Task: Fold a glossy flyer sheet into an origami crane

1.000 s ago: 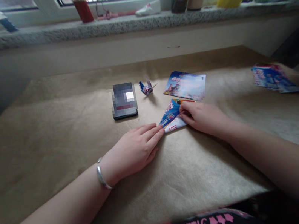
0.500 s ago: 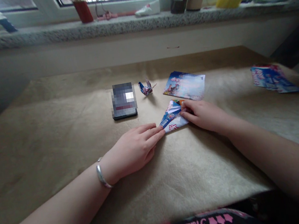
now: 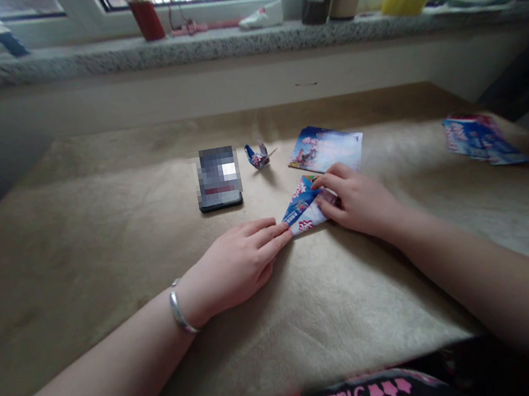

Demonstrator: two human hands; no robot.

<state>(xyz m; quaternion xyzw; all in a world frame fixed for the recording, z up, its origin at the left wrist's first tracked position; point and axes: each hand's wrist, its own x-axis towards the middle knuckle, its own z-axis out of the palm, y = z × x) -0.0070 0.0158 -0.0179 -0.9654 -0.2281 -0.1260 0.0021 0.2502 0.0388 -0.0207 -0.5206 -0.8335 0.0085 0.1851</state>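
Note:
A printed sheet of paper [image 3: 301, 208], blue and white with red lettering, lies folded to a point on the table in front of me. My left hand [image 3: 244, 259] rests flat with its fingers stretched together, the fingertips pressing on the paper's pointed left end. On the wider right end sits my right hand [image 3: 353, 200], its index finger on the blue flap near the top edge and its thumb lower down, apart from it. The right palm and fingers hide part of the paper. The blue flap lies down against the sheet.
Beyond the paper stand a folded paper crane [image 3: 258, 156] and, to its left, a phone [image 3: 217, 179] with a blurred screen. Flat printed sheets [image 3: 324, 147] lie just behind my right hand. More blue printed papers [image 3: 485, 139] lie at the far right. A windowsill [image 3: 218, 43] holds several items.
My right hand has gone from pinching the flap's edge to pressing on it with finger and thumb apart. The flap now lies flatter. My left hand has stayed in place.

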